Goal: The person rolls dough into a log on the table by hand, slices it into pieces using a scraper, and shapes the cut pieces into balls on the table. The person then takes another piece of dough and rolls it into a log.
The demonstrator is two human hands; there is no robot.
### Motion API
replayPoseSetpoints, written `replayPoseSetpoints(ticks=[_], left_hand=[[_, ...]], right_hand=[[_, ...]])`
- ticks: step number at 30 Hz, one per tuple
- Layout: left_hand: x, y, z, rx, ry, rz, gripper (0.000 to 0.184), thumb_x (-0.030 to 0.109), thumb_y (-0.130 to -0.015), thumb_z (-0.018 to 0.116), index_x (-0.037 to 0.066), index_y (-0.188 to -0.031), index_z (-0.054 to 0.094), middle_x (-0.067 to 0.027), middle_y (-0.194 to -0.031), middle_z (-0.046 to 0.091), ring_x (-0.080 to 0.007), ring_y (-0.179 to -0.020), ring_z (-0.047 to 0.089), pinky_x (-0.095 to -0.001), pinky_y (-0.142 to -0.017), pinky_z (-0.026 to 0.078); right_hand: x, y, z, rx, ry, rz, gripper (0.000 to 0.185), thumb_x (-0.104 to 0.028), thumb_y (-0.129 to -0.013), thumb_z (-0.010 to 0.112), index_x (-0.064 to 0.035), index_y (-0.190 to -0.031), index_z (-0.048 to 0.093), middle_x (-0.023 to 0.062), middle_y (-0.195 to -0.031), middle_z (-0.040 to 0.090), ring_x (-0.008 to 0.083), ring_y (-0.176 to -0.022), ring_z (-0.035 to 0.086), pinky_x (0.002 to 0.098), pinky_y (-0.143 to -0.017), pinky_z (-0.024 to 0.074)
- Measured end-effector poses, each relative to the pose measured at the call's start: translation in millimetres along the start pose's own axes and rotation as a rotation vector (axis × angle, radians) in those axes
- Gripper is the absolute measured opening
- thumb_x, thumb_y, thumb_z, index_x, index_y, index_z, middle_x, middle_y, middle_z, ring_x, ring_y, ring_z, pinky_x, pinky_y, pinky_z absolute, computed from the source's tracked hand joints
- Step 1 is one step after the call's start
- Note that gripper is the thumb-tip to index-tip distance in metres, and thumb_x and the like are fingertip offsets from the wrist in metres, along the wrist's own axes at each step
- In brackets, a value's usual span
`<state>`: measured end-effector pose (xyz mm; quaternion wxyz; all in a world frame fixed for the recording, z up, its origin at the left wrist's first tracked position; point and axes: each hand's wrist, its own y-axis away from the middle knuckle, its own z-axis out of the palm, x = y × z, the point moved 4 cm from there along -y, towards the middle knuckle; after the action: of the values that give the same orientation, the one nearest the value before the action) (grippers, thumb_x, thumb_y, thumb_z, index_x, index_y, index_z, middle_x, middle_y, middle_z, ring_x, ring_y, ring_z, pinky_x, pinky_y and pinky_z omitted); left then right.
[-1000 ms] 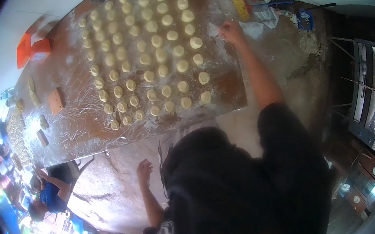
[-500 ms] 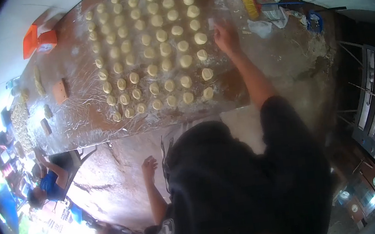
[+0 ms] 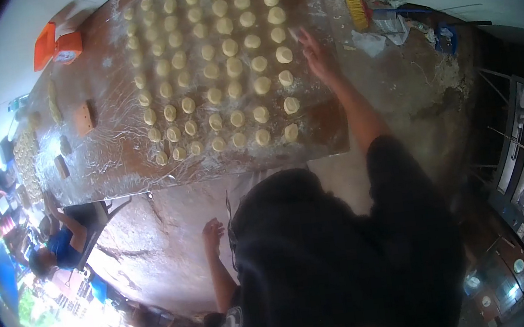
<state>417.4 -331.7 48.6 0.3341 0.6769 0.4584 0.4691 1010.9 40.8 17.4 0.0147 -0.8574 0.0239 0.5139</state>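
Note:
My right hand [image 3: 319, 57] is over the right end of the brown table [image 3: 324, 133], just beyond the nearest column of dough pieces. Its fingers are stretched out and somewhat apart, with a small pale blur by the tips that I cannot make out. Round, flattened dough pieces [image 3: 233, 68] lie in rows across the floured tabletop. My left hand [image 3: 213, 231] hangs below the table's front edge, its fingers loosely bent and apart, with nothing visible in it.
An orange scale [image 3: 67, 48] stands at the table's far left. Near it lie a brick-like block [image 3: 83, 119] and a dough strip [image 3: 54, 102]. Another person [image 3: 63, 247] sits at the left end beside many small pieces. A broom [image 3: 358, 12] and plastic bags [image 3: 369, 42] lie to the right.
My right hand has shifted slightly right and its fingers have straightened. The view has turned a little. My left hand stays low, and the dough rows look the same.

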Motion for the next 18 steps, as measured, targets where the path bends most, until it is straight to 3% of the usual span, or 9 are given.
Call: replayPoseSetpoints(ticks=[2, 8, 11, 14, 17, 18], left_hand=[[5, -1, 5, -0.007, -0.004, -0.009, 0.035, 0.023, -0.1, 0.062, 0.004, -0.13, 0.064, -0.0108, -0.102, 0.074, -0.0184, -0.085, 0.071, -0.0305, -0.073, 0.056], [18, -1, 10, -0.024, -0.007, 0.043, 0.038, 0.023, -0.098, 0.064, 0.005, -0.132, 0.064, -0.0109, -0.103, 0.074, -0.0182, -0.087, 0.071, -0.0303, -0.075, 0.056], [19, -1, 7, -0.024, 0.021, 0.05, 0.04, 0.023, -0.097, 0.064, 0.005, -0.132, 0.064, -0.011, -0.103, 0.074, -0.0179, -0.087, 0.07, -0.0303, -0.074, 0.056], [17, 0, 3, 0.022, -0.025, 0.022, 0.039, 0.022, -0.097, 0.063, 0.004, -0.132, 0.064, -0.0109, -0.104, 0.074, -0.0178, -0.085, 0.07, -0.0304, -0.073, 0.056], [10, 1, 2, 0.011, 0.021, 0.026, 0.038, 0.021, -0.097, 0.061, 0.004, -0.131, 0.064, -0.0109, -0.104, 0.074, -0.0176, -0.084, 0.07, -0.0301, -0.071, 0.056], [8, 0, 4, 0.015, 0.01, 0.015, 0.038, 0.021, -0.097, 0.061, 0.004, -0.131, 0.064, -0.011, -0.104, 0.074, -0.0176, -0.083, 0.07, -0.0301, -0.071, 0.056]], right_hand=[[-1, -4, 9, 0.016, 0.236, -0.223, 0.065, -0.003, -0.096, 0.051, -0.0008, -0.157, 0.029, 0.018, -0.15, 0.054, 0.0368, -0.145, 0.043, 0.0463, -0.122, 0.032], [-2, -15, 15, 0.043, 0.363, -0.277, 0.061, -0.002, -0.094, 0.055, -0.004, -0.152, 0.039, 0.0158, -0.145, 0.057, 0.0376, -0.141, 0.045, 0.0503, -0.121, 0.0324], [-19, -11, 9, -0.047, 0.428, -0.25, 0.058, -0.001, -0.092, 0.056, -0.0083, -0.148, 0.046, 0.0156, -0.14, 0.059, 0.0372, -0.137, 0.049, 0.0507, -0.119, 0.0363], [-27, 14, 4, 0.047, 0.467, -0.321, 0.058, 0.0, -0.09, 0.058, -0.0123, -0.146, 0.05, 0.0154, -0.136, 0.06, 0.0371, -0.134, 0.051, 0.0508, -0.115, 0.0406], [-13, 30, 0, -0.011, 0.507, -0.309, 0.055, -0.003, -0.093, 0.056, -0.0103, -0.147, 0.048, 0.0178, -0.141, 0.058, 0.0388, -0.133, 0.052, 0.0488, -0.112, 0.0429], [-5, 27, -8, -0.069, 0.343, -0.155, 0.053, -0.004, -0.095, 0.056, -0.0096, -0.147, 0.048, 0.0186, -0.143, 0.057, 0.0398, -0.132, 0.053, 0.0486, -0.111, 0.0434]])
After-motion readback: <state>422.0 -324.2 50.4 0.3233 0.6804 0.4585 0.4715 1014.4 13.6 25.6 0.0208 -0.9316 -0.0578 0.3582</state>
